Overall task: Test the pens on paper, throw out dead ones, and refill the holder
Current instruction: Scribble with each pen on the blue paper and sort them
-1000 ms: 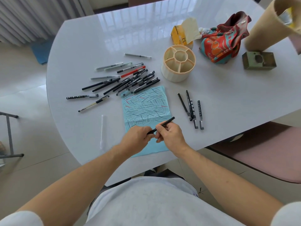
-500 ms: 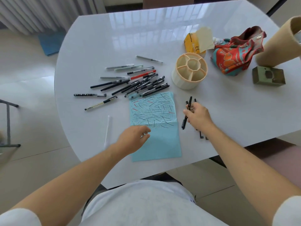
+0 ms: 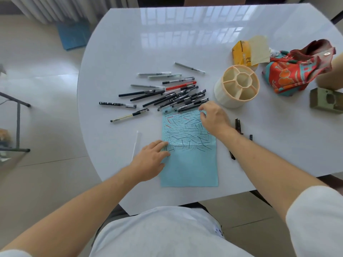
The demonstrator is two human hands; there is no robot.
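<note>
Reaching: right hand, fingers curled at pen pile, grip unclear
Left hand: flat on blue paper
Holder: 2 o'clock from paper

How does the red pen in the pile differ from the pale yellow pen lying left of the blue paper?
The red pen has a red barrel with a black end; the pale yellow pen has a cream barrel with black grip and cap. The red pen lies among other pens; the yellow one lies alone. Both rest flat on the white table, similarly angled.
</note>
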